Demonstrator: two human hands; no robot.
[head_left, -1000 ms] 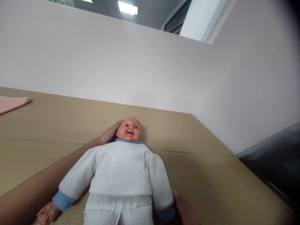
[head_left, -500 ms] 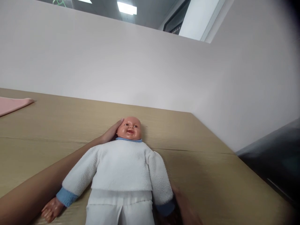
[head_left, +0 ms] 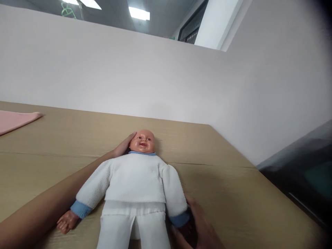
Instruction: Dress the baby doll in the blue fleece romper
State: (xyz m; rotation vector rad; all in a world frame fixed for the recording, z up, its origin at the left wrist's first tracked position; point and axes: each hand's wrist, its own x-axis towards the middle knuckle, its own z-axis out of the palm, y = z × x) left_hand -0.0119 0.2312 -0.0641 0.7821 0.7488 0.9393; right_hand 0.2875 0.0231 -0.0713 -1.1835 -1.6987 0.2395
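Note:
A baby doll (head_left: 135, 178) lies on its back on the tabletop, in a white fleece top with blue cuffs and white trousers. Its feet are out of the picture. My left hand (head_left: 123, 147) cups the side of the doll's head, thumb along the temple, the other fingers hidden behind it. At the lower right, my right hand (head_left: 201, 223) curls around the doll's cuffed wrist and hand, with fingers along the outside of the sleeve and thumb on the inner side. The doll's hand there is mostly in shadow.
The brown tabletop (head_left: 220, 193) meets a pale wall (head_left: 109, 72) at the back. A pink cloth (head_left: 18, 121) lies at the far left. To the right the table ends at a slanting edge beside a dark area. Ceiling lights show above the wall.
My right hand has come in around the doll's cuff from lower down. The doll's trousers and arms show a little higher in view. My left hand stays at the head.

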